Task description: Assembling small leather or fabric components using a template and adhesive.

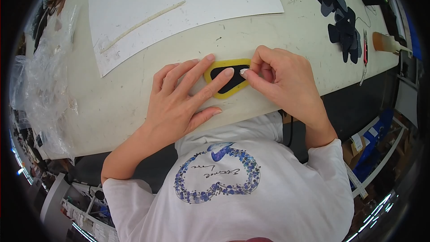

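A flat yellow template (229, 93) with a rounded outline lies near the table's front edge, framing a black fabric piece (219, 75). My left hand (179, 92) is spread out flat, its index fingertip pressing on the black piece and another finger touching the yellow rim. At the right end of the template, my right hand (280, 74) pinches a small white scrap (243, 71) between thumb and index finger, right over the black piece. The scrap's exact kind is too small to tell.
A large white sheet (188, 13) covers the far side of the table (148, 58). Crumpled clear plastic (49, 85) lies at the left edge. To the right are a pile of dark fabric pieces (344, 22), red-handled snips (365, 51) and an amber bottle (385, 42).
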Tool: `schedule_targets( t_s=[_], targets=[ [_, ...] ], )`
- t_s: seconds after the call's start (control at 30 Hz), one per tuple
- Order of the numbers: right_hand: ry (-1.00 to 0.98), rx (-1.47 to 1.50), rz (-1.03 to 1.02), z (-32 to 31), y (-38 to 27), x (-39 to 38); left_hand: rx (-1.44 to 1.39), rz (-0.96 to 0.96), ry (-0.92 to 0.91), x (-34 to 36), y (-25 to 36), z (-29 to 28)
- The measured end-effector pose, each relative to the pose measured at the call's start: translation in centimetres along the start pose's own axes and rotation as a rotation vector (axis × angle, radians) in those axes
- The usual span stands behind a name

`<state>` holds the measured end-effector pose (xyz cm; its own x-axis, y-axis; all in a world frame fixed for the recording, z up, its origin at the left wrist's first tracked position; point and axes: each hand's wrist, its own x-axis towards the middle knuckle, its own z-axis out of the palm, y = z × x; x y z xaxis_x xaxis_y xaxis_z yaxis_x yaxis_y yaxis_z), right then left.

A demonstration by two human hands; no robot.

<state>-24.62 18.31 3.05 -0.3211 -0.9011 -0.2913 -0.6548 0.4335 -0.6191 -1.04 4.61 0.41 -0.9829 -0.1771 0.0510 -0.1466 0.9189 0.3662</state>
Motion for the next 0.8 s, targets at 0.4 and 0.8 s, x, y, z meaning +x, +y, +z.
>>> schedule_targets(
  t_s=[0.4,0.8],
  targets=[
    [0.09,0.255,0.054,-0.3,1.0,-0.4,-0.064,-0.009,-0.042,1.0,0.2,-0.5],
    [0.262,0.509,-0.035,1.4,2.9,-1.1,-0.085,0.123,-0.164,3.5,1.5,0.8]
  ],
)
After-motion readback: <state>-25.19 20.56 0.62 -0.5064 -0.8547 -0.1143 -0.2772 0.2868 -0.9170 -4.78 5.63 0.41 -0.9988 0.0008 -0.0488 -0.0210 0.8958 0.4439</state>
